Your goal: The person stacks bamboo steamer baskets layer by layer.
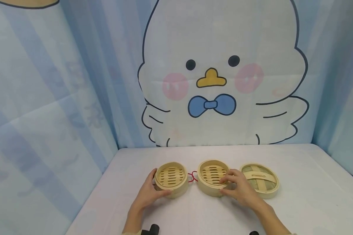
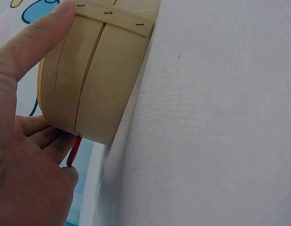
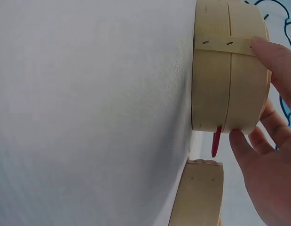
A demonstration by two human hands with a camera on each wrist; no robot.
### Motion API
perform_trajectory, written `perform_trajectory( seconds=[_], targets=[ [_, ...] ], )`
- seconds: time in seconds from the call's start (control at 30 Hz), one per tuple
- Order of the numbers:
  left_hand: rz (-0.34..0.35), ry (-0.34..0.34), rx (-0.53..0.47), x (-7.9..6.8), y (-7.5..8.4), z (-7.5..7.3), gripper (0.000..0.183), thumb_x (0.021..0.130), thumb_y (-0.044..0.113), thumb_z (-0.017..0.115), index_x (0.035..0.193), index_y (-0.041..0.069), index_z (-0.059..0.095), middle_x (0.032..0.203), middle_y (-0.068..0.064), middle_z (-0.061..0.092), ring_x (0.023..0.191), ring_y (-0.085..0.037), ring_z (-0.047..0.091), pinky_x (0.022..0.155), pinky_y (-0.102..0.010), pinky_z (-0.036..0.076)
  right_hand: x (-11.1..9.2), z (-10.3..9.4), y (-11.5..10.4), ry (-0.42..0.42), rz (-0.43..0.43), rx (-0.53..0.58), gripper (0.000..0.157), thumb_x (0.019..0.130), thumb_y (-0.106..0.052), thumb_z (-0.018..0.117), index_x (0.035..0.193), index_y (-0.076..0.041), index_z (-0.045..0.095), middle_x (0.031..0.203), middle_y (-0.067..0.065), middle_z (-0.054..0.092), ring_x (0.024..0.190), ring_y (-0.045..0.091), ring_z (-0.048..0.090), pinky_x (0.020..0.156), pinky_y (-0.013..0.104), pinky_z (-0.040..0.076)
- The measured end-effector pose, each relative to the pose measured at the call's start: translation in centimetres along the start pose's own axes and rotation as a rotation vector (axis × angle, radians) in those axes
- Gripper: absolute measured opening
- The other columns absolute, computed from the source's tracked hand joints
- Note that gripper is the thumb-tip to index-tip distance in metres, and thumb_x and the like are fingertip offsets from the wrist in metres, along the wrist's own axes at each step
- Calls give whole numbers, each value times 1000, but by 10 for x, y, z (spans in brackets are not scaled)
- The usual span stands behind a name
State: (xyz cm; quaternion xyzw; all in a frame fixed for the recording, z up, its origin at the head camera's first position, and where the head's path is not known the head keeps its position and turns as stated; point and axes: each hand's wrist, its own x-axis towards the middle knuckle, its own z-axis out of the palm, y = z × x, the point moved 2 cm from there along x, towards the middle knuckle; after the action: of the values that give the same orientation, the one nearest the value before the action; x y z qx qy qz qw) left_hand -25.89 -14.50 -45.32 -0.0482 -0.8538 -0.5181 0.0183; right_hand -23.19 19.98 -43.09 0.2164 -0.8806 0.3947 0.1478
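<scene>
Two small round bamboo steamer baskets with slotted bases stand side by side on the table. My left hand [image 1: 148,193] grips the left steamer basket [image 1: 180,192], thumb along the near wall and fingers round its left side. In the left wrist view, the thumb lies by a stapled strip on that basket's wall [image 2: 103,70]. My right hand [image 1: 242,190] holds the middle steamer basket [image 1: 208,190] at its right side, thumb at the near wall and fingers over the rim. The right wrist view has its thumb at the upper edge of the wall [image 3: 211,89].
Right of the right hand lies a bamboo steamer lid [image 1: 261,179] with a strap handle. Red cord loops [image 1: 192,177] show between the two baskets. A white cloth covers the table [image 1: 188,217]; a printed curtain [image 1: 211,130] hangs behind it.
</scene>
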Motion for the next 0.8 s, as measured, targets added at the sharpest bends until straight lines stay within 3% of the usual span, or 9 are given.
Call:
perform_trajectory(
  seconds=[0.33, 0.63, 0.8],
  targets=[
    [0, 10, 4, 0, 0, 0, 120, 67, 29, 97, 156, -4, 23, 159, -25, 30, 145, -44, 27, 114, -62, 25, -1, -1, -1, -6, -22, 22, 21, 77, -12, 88, 89, -21, 73, 102, -5, 53, 100, 21, 47, 83, 35, 49],
    [-6, 9, 7, 0, -2, 1, 123, 67, 32, 97, 157, -4, 21, 159, -25, 29, 144, -45, 30, 113, -64, 27, -1, 0, 0, 43, 1, 69, 20, 79, -9, 86, 91, -19, 74, 102, -4, 53, 99, 19, 46, 80, 34, 49],
    [-10, 3, -3, 0, -2, 0, 123, 67, 33, 97, 157, -4, 21, 159, -25, 29, 144, -45, 30, 113, -64, 27, 0, 0, -3, 97, -48, 69, 23, 78, -4, 86, 92, -18, 74, 100, -5, 55, 98, 17, 45, 78, 32, 48]
  ],
)
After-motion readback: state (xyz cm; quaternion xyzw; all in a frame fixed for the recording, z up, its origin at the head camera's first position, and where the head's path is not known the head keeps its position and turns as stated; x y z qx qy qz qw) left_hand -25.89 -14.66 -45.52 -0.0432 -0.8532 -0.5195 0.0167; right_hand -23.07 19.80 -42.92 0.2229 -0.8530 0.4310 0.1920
